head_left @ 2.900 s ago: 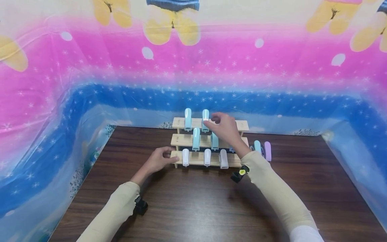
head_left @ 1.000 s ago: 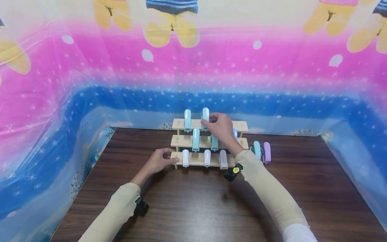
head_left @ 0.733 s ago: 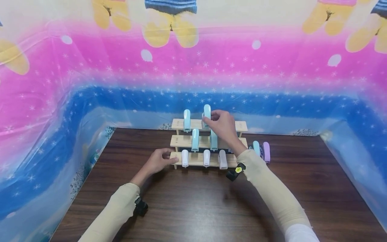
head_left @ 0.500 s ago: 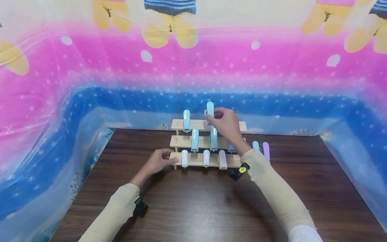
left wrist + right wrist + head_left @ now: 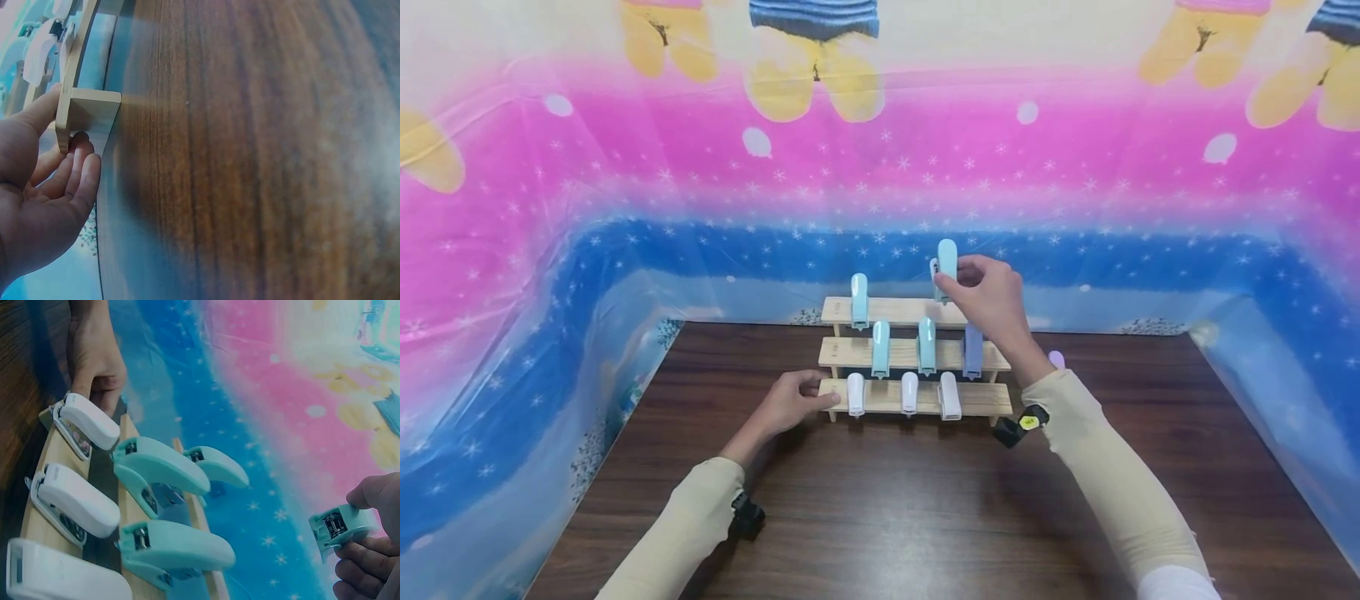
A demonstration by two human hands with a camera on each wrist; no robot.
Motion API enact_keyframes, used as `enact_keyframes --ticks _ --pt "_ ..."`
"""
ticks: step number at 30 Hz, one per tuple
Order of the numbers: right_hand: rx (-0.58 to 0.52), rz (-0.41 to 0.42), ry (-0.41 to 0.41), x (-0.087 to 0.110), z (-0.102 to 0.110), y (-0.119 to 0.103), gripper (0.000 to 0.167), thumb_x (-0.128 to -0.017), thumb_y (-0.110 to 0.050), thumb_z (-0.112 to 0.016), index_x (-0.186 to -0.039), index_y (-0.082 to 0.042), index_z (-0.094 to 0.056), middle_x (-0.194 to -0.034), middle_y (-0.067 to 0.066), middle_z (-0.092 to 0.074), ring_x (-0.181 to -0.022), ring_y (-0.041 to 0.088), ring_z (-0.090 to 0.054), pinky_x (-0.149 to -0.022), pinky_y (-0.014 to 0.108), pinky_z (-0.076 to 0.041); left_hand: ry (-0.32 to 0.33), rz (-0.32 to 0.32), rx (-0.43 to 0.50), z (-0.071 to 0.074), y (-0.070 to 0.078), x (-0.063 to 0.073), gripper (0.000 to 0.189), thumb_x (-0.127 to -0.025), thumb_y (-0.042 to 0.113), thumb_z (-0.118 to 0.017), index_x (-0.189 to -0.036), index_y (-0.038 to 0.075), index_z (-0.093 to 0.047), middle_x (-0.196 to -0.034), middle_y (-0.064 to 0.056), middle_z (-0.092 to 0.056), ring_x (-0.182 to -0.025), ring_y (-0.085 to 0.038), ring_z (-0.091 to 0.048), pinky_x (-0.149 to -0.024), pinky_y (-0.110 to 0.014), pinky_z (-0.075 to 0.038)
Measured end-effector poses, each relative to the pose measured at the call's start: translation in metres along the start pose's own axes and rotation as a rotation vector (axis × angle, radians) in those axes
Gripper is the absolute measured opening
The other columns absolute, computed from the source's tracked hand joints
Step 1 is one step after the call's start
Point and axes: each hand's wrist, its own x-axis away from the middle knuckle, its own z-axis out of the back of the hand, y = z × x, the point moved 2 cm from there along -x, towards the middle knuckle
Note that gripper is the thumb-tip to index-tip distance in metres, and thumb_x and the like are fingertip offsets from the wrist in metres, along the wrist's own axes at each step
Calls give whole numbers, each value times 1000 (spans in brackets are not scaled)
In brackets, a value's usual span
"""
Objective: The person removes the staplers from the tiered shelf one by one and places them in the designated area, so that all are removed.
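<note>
My right hand (image 5: pixel 992 296) pinches a mint-green stapler (image 5: pixel 947 265) between thumb and fingers, raised above the top step of a three-tier wooden rack (image 5: pixel 898 312). In the right wrist view that stapler (image 5: pixel 337 526) is clear of the rack, its end facing the camera. My left hand (image 5: pixel 790 406) grips the left end of the lowest step, thumb on top and fingers curled below, as the left wrist view shows at the board's end (image 5: pixel 64 119). One mint stapler (image 5: pixel 860 298) stands on the top step, at the left.
The middle step bears two mint staplers (image 5: pixel 880 348) and a blue-violet one (image 5: pixel 973 350). Several whitish staplers (image 5: pixel 909 392) line the bottom step. A purple stapler (image 5: pixel 1057 359) on the dark wooden table (image 5: pixel 880 500) is mostly hidden behind my right forearm. Patterned cloth (image 5: pixel 880 200) encloses the table.
My right hand has lifted the mint stapler off the top step and carried it up and to the right. My left hand keeps its grip on the rack.
</note>
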Motion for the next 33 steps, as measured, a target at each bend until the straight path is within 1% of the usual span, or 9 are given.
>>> enact_keyframes --ticks 7,11,18,24,29,33 --pt "29 -13 35 4 22 5 45 -90 -44 -77 -119 -10 -74 -100 6 -77 -92 20 -72 -80 42 -58 4 -3 2 2 -2 -2 59 -94 30 -76 -137 -6 -58 -124 -22 -68 -113 -34 -65 -89 -44 -58" --pt "50 -23 56 7 34 9 45 -89 -44 -78 -119 -10 -74 -99 7 -77 -90 21 -72 -77 41 -57 3 -11 -4 2 -4 -3 60 -95 31 -76 -137 -7 -58 -124 -24 -67 -113 -35 -65 -89 -45 -58" --pt "60 -34 63 15 51 21 48 -90 -46 -77 -120 -9 -72 -99 8 -75 -91 22 -69 -76 39 -54 2 -14 4 1 -5 -3 59 -95 30 -76 -136 -8 -58 -125 -25 -67 -112 -35 -66 -89 -44 -58" --pt "85 -70 72 21 64 34 49 -91 -45 -76 -120 -7 -71 -102 11 -74 -94 24 -69 -76 37 -53 1 -19 0 1 -4 -3 59 -95 30 -75 -136 -8 -58 -123 -24 -67 -111 -35 -66 -89 -45 -58" --pt "93 -99 93 25 75 46 48 -91 -44 -76 -120 -7 -71 -100 10 -74 -91 23 -69 -69 32 -54 -6 -24 -2 0 -5 -4 58 -95 30 -75 -136 -8 -58 -123 -24 -68 -111 -34 -66 -88 -44 -58" --pt "101 -124 106 29 84 58 50 -91 -47 -76 -121 -7 -72 -98 10 -73 -86 21 -68 -65 27 -54 -3 -20 4 0 -5 -4 57 -95 30 -76 -135 -8 -59 -121 -22 -69 -110 -33 -67 -88 -43 -58"
